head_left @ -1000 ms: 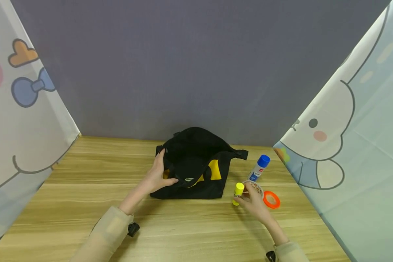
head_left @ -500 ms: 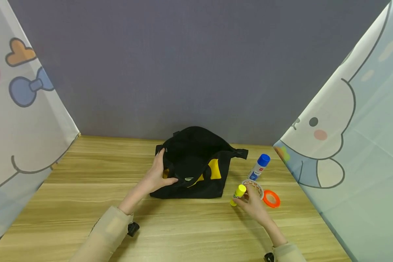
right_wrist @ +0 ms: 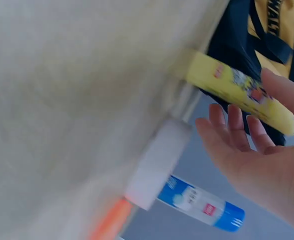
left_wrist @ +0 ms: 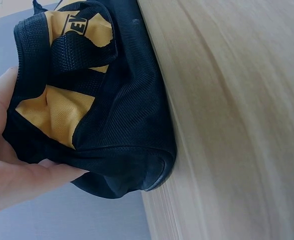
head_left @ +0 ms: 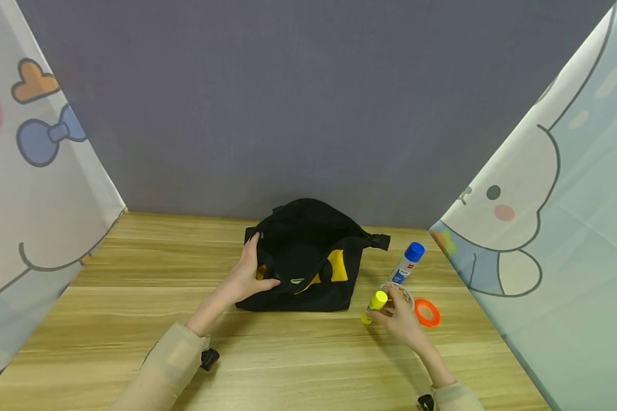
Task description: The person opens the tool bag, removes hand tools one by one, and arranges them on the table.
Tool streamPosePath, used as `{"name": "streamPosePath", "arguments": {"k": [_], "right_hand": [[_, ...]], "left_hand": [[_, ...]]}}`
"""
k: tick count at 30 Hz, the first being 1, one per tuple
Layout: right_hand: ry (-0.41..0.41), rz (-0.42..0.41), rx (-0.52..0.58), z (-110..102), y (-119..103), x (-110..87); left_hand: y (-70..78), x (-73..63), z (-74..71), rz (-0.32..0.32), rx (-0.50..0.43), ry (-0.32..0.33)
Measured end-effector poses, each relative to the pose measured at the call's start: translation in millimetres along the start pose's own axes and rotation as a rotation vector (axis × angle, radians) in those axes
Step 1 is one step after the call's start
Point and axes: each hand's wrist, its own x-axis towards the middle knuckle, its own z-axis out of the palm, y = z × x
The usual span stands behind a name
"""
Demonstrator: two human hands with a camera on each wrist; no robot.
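The left hand (head_left: pixel 248 281) grips a black-and-yellow fabric bag (head_left: pixel 329 300), seemingly bracing its gaping mouth; the right hand (head_left: pixel 400 323) grasps a tilted yellow cylindrical glue stick (right_wrist: pixel 229 85) between thumb and fingers.

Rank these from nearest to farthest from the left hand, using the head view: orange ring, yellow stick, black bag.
1. Black bag: gripped at its left side by the left hand.
2. Yellow stick: just right of the bag.
3. Orange ring: farther right.

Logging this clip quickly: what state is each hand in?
Left hand: closed, gripping the black bag by its edge.
Right hand: closed, holding the tilted yellow stick.
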Motion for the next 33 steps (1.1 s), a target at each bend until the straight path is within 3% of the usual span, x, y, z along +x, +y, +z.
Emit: {"name": "streamPosePath", "arguments": {"k": [9,17,24,33], "right_hand": [[0.003,-0.074,-0.093,-27.6,-21.9,1.1],[-0.007,-0.165,-0.150,-36.5,-40.8,7.1],[-0.008,-0.300,-0.231,-38.7,-68.0,28.5],[-0.099,-0.399,-0.290,-28.5,-114.0,59.8]], "left_hand": [[-1.9,0.8,-0.4,0.033,-0.003,0.009],[-2.1,-0.5,0.3,0.039,-0.003,0.009],[-3.1,-0.1,1.1,0.043,-0.005,0.010],[-1.9,0.1,1.3,0.045,0.004,0.024]]}}
